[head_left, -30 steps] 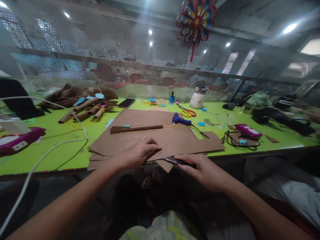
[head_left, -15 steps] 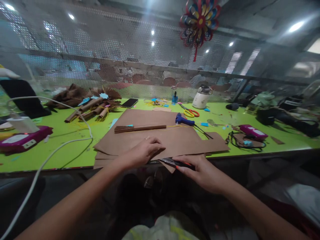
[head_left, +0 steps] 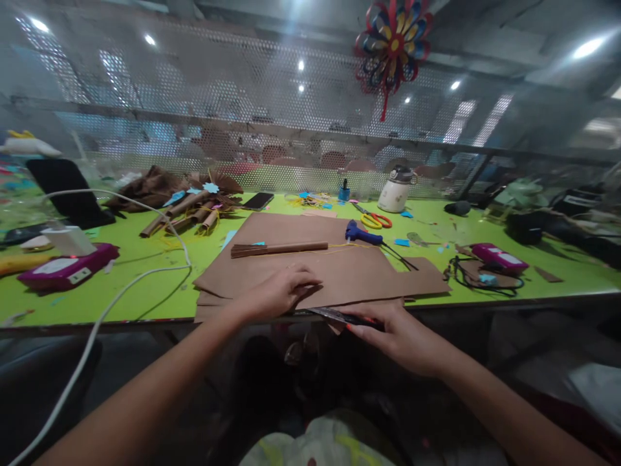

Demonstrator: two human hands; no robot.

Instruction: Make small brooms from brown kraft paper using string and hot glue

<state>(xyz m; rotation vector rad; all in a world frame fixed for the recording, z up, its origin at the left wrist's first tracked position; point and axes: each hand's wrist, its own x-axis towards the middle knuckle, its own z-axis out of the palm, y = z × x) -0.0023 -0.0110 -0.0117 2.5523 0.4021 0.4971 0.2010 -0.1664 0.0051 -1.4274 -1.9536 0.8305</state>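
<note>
A stack of brown paper sheets (head_left: 354,272) lies at the table's front edge. My left hand (head_left: 286,289) rests on the near edge of the paper with its fingers bent together, holding it; the thumb is mostly hidden. My right hand (head_left: 400,333) is closed around dark-handled scissors (head_left: 334,315), whose blades point left along the paper's near edge. A small flap of brown paper hangs under the blades. On the sheets lie a rolled brown paper tube (head_left: 291,247) with a fringed left end and a blue glue gun (head_left: 363,233).
Yellow-and-red scissors (head_left: 376,221), a white bottle (head_left: 395,191) and a phone (head_left: 259,200) stand or lie behind the paper. Several brown paper rolls (head_left: 182,210) are heaped back left. A white cable (head_left: 116,294) runs from a purple power strip (head_left: 72,266). Another purple strip (head_left: 499,257) lies right.
The whole view has shifted slightly, so the table's things appear farther right. The scissors in my right hand lie at a slightly flatter angle, and less of the hanging flap shows. My left hand stays on the paper.
</note>
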